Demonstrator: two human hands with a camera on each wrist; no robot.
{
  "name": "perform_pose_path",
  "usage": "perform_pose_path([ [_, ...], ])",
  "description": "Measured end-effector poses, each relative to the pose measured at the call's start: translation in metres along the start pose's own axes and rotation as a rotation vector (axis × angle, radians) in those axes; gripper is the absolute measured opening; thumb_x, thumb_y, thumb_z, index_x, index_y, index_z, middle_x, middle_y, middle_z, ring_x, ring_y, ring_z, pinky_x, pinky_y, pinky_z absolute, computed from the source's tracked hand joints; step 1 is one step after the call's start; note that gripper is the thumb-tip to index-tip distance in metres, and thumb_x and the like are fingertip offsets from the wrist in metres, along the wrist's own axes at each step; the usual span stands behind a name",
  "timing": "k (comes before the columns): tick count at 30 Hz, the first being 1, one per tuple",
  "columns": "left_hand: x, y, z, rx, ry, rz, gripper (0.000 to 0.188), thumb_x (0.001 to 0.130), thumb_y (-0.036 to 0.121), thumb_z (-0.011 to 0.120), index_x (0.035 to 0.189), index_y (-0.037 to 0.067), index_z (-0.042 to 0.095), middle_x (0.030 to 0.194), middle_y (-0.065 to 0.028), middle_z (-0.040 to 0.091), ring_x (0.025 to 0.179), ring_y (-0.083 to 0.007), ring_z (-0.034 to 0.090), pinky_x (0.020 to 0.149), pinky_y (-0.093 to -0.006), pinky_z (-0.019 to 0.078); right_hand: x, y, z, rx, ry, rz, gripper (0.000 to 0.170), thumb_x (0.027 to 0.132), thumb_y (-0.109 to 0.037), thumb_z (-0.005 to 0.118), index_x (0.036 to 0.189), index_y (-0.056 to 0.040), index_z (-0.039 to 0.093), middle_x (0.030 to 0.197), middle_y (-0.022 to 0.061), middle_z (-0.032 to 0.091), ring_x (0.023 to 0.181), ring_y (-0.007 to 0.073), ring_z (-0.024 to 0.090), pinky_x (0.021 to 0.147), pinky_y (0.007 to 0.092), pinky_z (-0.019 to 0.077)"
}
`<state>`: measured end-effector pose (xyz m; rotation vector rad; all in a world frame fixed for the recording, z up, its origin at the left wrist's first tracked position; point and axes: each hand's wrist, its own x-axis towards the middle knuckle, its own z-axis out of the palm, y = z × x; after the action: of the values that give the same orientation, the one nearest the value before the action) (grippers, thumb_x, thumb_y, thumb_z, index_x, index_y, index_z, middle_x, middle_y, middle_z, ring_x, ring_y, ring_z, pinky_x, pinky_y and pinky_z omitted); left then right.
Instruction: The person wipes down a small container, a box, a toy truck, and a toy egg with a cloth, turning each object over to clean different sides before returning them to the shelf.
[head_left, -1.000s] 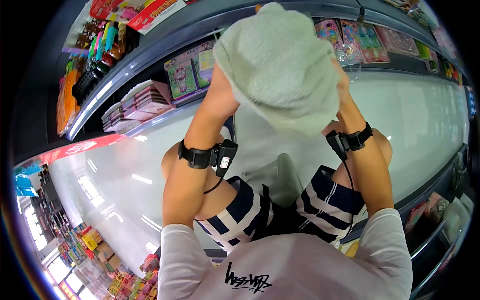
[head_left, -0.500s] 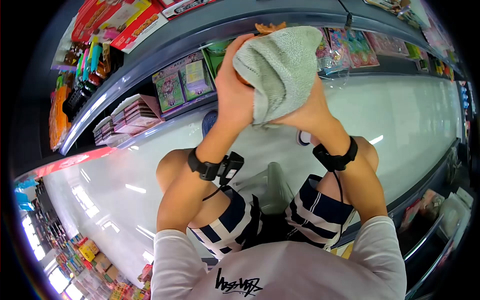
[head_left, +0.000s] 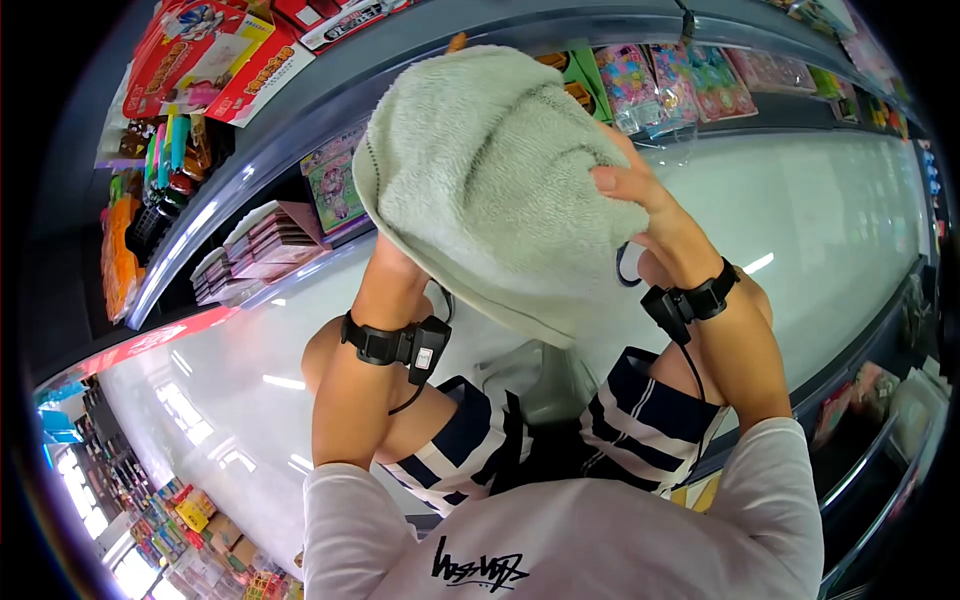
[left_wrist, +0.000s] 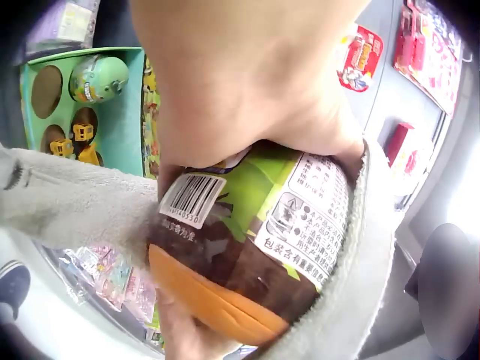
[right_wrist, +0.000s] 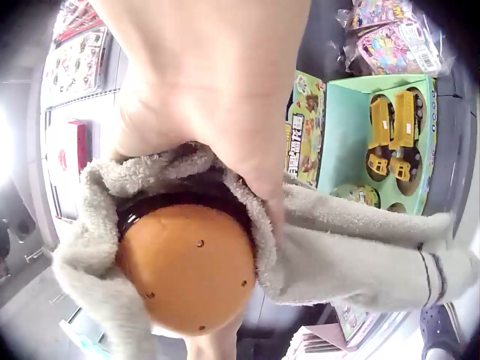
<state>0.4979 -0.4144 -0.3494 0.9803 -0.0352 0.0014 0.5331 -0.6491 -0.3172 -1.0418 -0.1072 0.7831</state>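
A pale green towel [head_left: 490, 180] drapes over a round container, hiding most of it and the left fingers in the head view. My left hand [left_wrist: 247, 90] grips the container [left_wrist: 247, 247], whose wrapper is brown and green with a barcode and white text panel, above an orange end. In the right wrist view, the orange end [right_wrist: 187, 270] faces the camera, with towel [right_wrist: 352, 262] wrapped around its sides. My right hand [right_wrist: 202, 97] holds the towel against the container; in the head view its bent thumb lies at the towel's right edge, the right hand [head_left: 645, 195] partly covered.
Shelves [head_left: 300, 100] run across the top, with red boxes [head_left: 200, 50], stacked pink packs [head_left: 270, 240] and bagged toys [head_left: 630, 85]. A green display box [right_wrist: 345, 135] holds small yellow vehicles. Below the hands are my knees and a grey-green object [head_left: 550, 385].
The towel has swung left and spread out, now covering the left hand in the head view. My right hand has shifted to the towel's right edge, and the container's orange tip has moved left.
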Motion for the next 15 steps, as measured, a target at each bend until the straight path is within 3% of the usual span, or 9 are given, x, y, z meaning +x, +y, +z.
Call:
perform_pose_path([
  [2, 0.007, 0.000, -0.012, -0.112, 0.083, -0.043, 0.076, 0.079, 0.016, 0.089, 0.144, 0.001, 0.052, 0.134, -0.0091, 0.064, 0.122, -0.0193, 0.061, 0.107, -0.0356, 0.0479, 0.020, 0.024, -0.024, -0.101, -0.283, -0.062, 0.099, 0.075, -0.026, 0.086, 0.157, -0.0016, 0.037, 0.147, 0.0132, 0.053, 0.135, 0.0232, 0.052, 0.113, 0.0380, 0.0416],
  [5, 0.005, 0.010, -0.018, -0.135, 0.109, -0.037, 0.075, 0.080, 0.015, 0.089, 0.144, 0.001, 0.052, 0.134, -0.0090, 0.064, 0.122, -0.0194, 0.061, 0.107, -0.0357, 0.0482, 0.017, 0.044, -0.009, -0.469, -0.207, -0.224, 0.097, 0.074, -0.014, 0.082, 0.158, -0.0020, 0.033, 0.147, 0.0123, 0.053, 0.134, 0.0242, 0.052, 0.113, 0.0363, 0.0407],
  [6, -0.002, 0.016, -0.017, -0.009, 0.118, -0.028, 0.074, 0.080, 0.014, 0.088, 0.143, 0.002, 0.053, 0.133, -0.0087, 0.064, 0.121, -0.0197, 0.062, 0.107, -0.0355, 0.0487, 0.018, 0.054, -0.004, -0.585, -0.125, -0.247, 0.096, 0.074, -0.010, 0.079, 0.158, -0.0020, 0.031, 0.147, 0.0121, 0.053, 0.134, 0.0245, 0.052, 0.113, 0.0354, 0.0401],
  [7, -0.005, 0.020, -0.016, 0.118, 0.126, -0.019, 0.072, 0.080, 0.013, 0.088, 0.143, 0.002, 0.053, 0.132, -0.0085, 0.065, 0.120, -0.0200, 0.062, 0.107, -0.0354, 0.0491, 0.022, 0.069, -0.001, -0.531, -0.011, -0.306, 0.077, 0.072, -0.003, 0.072, 0.145, -0.0001, 0.049, 0.131, 0.0130, 0.065, 0.125, 0.0219, 0.059, 0.107, 0.0343, 0.0439],
  [8, -0.004, 0.020, -0.017, 0.120, 0.128, -0.018, 0.072, 0.080, 0.013, 0.088, 0.143, 0.002, 0.053, 0.132, -0.0085, 0.065, 0.120, -0.0200, 0.062, 0.107, -0.0354, 0.0491, 0.024, 0.074, -0.005, -0.530, -0.012, -0.306, 0.077, 0.072, -0.003, 0.072, 0.145, -0.0001, 0.049, 0.131, 0.0130, 0.065, 0.125, 0.0219, 0.059, 0.107, 0.0343, 0.0439],
  [10, -0.003, 0.020, -0.018, 0.529, 0.211, 0.135, 0.070, 0.079, 0.013, 0.089, 0.140, 0.004, 0.056, 0.132, -0.0084, 0.065, 0.118, -0.0207, 0.064, 0.105, -0.0348, 0.0498, 0.022, 0.076, -0.013, -0.714, -0.035, -0.127, 0.054, 0.070, -0.002, 0.071, 0.124, 0.0013, 0.065, 0.104, 0.0135, 0.072, 0.104, 0.0197, 0.068, 0.094, 0.0355, 0.0506],
  [11, -0.003, 0.020, -0.023, 0.667, 0.178, 0.202, 0.069, 0.077, 0.015, 0.090, 0.137, 0.005, 0.058, 0.129, -0.0096, 0.066, 0.117, -0.0210, 0.064, 0.103, -0.0352, 0.0508, 0.017, 0.075, -0.017, -0.712, -0.038, -0.125, 0.054, 0.070, -0.002, 0.071, 0.124, 0.0013, 0.065, 0.104, 0.0135, 0.072, 0.104, 0.0197, 0.068, 0.094, 0.0355, 0.0506],
  [14, -0.005, 0.025, -0.012, 1.010, 0.177, 0.300, 0.072, 0.076, 0.017, 0.090, 0.139, 0.004, 0.057, 0.132, -0.0113, 0.065, 0.118, -0.0197, 0.063, 0.104, -0.0369, 0.0501, 0.007, 0.050, -0.026, -0.794, -0.331, -0.067, 0.041, 0.068, -0.002, 0.069, 0.109, 0.0018, 0.070, 0.088, 0.0136, 0.072, 0.084, 0.0189, 0.069, 0.081, 0.0355, 0.0522],
  [15, -0.006, 0.019, -0.012, 1.051, 0.238, 0.287, 0.077, 0.070, 0.024, 0.093, 0.136, 0.005, 0.059, 0.129, -0.0135, 0.067, 0.118, -0.0242, 0.064, 0.102, -0.0385, 0.0510, 0.004, 0.043, -0.035, -0.755, -0.471, -0.198, 0.041, 0.068, -0.001, 0.068, 0.108, 0.0019, 0.071, 0.089, 0.0130, 0.073, 0.082, 0.0190, 0.068, 0.079, 0.0350, 0.0522],
])
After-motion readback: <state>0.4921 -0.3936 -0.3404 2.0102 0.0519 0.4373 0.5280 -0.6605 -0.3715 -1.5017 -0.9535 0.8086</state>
